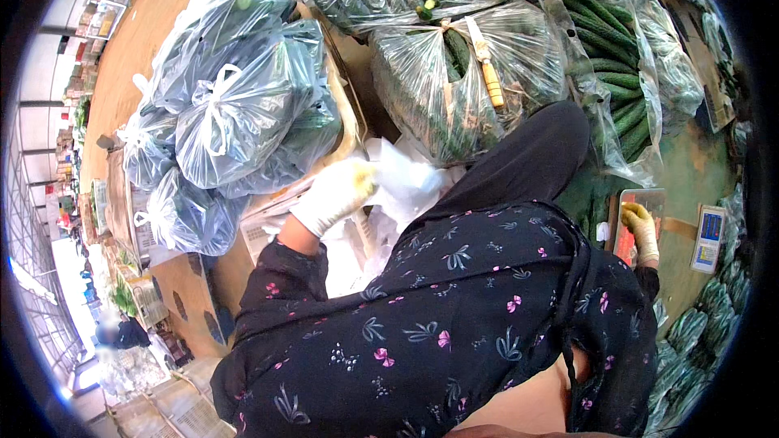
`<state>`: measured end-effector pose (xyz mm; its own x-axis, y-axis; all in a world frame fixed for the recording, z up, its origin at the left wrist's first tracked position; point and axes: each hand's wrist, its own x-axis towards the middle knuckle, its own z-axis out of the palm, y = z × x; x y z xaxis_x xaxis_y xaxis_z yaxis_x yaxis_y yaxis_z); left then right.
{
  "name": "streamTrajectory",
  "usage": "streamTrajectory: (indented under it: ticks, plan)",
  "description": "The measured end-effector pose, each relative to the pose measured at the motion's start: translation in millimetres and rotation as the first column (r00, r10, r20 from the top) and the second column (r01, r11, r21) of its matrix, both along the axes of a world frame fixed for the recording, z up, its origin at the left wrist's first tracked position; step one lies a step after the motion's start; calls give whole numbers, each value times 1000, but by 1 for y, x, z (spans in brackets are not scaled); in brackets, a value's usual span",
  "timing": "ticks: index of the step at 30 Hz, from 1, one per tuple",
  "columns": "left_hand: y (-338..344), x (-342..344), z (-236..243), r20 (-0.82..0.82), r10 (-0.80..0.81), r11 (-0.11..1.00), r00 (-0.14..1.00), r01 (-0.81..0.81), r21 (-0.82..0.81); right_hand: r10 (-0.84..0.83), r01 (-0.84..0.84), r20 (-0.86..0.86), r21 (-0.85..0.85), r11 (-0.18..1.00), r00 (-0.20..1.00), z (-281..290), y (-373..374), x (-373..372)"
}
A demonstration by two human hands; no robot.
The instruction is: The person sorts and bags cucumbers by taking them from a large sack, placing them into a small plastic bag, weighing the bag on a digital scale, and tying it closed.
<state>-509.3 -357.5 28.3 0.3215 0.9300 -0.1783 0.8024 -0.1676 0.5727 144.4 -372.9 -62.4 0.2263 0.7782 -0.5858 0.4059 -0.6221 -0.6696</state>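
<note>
My left hand [337, 195], in a white glove with yellow stains, is closed on a translucent plastic bag [410, 177], blurred by motion, in front of the seated lap. Below that hand lies more thin white plastic [345, 268]. Far to the right, my right hand [641, 231], in a yellow-coated glove, rests with loosely bent fingers on the metal plate of a weighing scale [653, 199]; I see nothing held in it. A red surface [623, 245] shows beside its fingers. Right of it is the scale's display panel [708, 239].
Tied bags [235, 126] of dark produce are piled at the left. Ahead sit a bag of cucumbers [454, 73] with a yellow-handled knife [489, 73] on top, and an opened bag of cucumbers [621, 81]. More filled bags [686, 341] line the lower right. A person [122, 332] is far left.
</note>
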Motion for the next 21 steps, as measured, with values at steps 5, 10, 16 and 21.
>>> streamTrajectory:
  ticks: [5,10,16,21]
  plan:
    - [54,-8,83,603,468,882,646,-385,-272,104,-100,6,325,940,995,77,39,-46]
    - [99,-7,128,565,344,920,750,-390,-43,258,-237,17,459,857,966,161,88,-147]
    - [130,25,156,507,249,967,825,-237,-89,606,-571,180,611,548,775,210,120,-263]
    - [127,83,152,352,-168,985,921,149,82,668,-429,117,843,325,735,210,128,-353]
